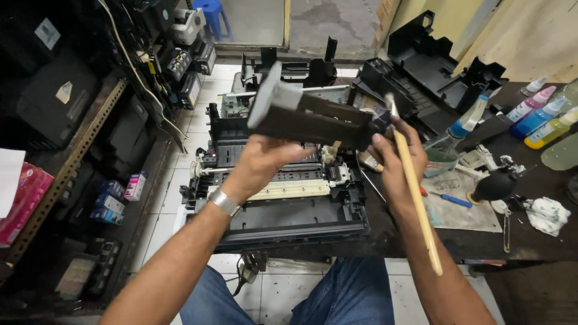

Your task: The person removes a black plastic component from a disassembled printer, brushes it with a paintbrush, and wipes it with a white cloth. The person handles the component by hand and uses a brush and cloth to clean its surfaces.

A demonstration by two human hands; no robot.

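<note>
head view: left hand [260, 161] fingers clamp black printer part [313, 117] from six o'clock; right hand [394, 157] pinches brush [414, 186]. rigid, light plastic, best gripped mid-body.

Both hands raised, fingers [278, 157] curled.

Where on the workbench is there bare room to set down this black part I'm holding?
Barest patch: the dark bench top along the near edge, between the stained mat and the white rag. Crowded: the opened printer at left, and the ink bottles and black housings behind.
</note>
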